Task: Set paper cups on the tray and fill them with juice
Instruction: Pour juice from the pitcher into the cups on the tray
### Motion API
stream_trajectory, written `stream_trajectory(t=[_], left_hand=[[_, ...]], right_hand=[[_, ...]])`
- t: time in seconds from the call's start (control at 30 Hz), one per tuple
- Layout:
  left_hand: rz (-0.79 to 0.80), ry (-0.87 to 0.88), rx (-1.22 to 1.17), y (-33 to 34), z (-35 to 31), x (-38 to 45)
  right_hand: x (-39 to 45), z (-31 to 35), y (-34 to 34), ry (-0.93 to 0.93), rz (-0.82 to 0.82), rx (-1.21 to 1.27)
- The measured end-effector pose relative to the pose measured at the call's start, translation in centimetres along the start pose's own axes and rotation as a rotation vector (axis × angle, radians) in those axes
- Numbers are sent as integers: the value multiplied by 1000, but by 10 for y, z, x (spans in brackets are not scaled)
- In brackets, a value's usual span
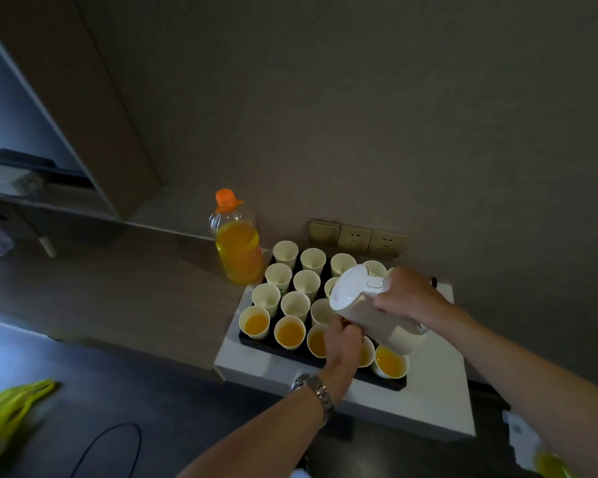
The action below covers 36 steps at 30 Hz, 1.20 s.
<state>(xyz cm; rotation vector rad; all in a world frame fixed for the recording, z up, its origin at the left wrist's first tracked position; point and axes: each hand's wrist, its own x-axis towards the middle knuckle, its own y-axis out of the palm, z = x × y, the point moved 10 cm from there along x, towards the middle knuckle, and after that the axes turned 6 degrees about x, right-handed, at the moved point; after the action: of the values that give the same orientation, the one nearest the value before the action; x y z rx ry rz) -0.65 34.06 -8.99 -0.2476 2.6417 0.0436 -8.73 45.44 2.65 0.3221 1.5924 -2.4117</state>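
Cups: paper cups stand in rows on the black tray; the near row holds orange juice, the rows behind look unfilled.
Handling: thin paper, light and easily crushed or tipped, I'd judge; best steadied low on the wall, not squeezed.
Jug: a smooth white lidded jug hangs tilted over the near cups, spout toward the left; probably weighty if full.
Right hand: fingers wrapped round the jug's handle.
Left hand: curled beneath the jug's front by a near-row cup; whether it grips the cup or props the jug I cannot tell.
Tray's seat: a white slab on the dark counter.
Nearby: a clear plastic bottle of juice, orange cap, just beside the tray's far left corner.
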Motion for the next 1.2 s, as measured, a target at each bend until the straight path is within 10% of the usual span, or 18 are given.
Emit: stream_trajectory(t=[1.2], left_hand=[[59,-114,-82,-6,23,20]], right_hand=[[21,33,15,-11,42,-175]])
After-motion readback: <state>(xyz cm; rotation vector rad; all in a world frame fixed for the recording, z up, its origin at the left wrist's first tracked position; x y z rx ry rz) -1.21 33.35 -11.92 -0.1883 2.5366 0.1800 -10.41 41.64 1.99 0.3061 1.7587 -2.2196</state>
